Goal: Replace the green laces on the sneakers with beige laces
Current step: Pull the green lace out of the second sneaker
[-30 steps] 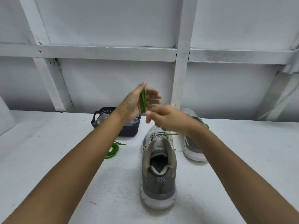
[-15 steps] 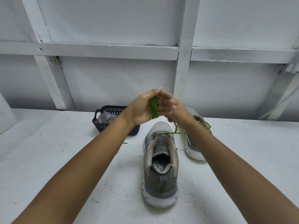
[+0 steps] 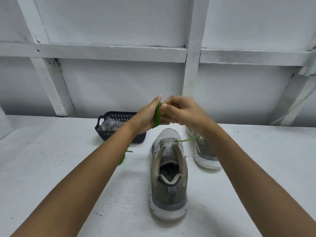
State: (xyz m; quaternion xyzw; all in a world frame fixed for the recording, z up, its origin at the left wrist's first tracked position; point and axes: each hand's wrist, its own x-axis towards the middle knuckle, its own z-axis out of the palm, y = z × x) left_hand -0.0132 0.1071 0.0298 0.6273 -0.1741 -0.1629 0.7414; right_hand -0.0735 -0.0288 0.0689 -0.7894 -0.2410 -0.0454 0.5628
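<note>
Lace (image 3: 157, 115) coil above sneaker (image 3: 168, 177): your left hand (image 3: 145, 117) grips, right hand (image 3: 186, 113) pinches; tail snagging its eyelet could drag it.

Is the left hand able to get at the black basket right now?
Probably not straight away: the left hand grips a coil of green lace, so it is occupied. The black basket sits just behind that wrist, nothing blocking the way.

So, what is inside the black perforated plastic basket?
Clear plastic packets lie in the black perforated basket; their contents are unclear. The left forearm covers the basket's right part.
</note>
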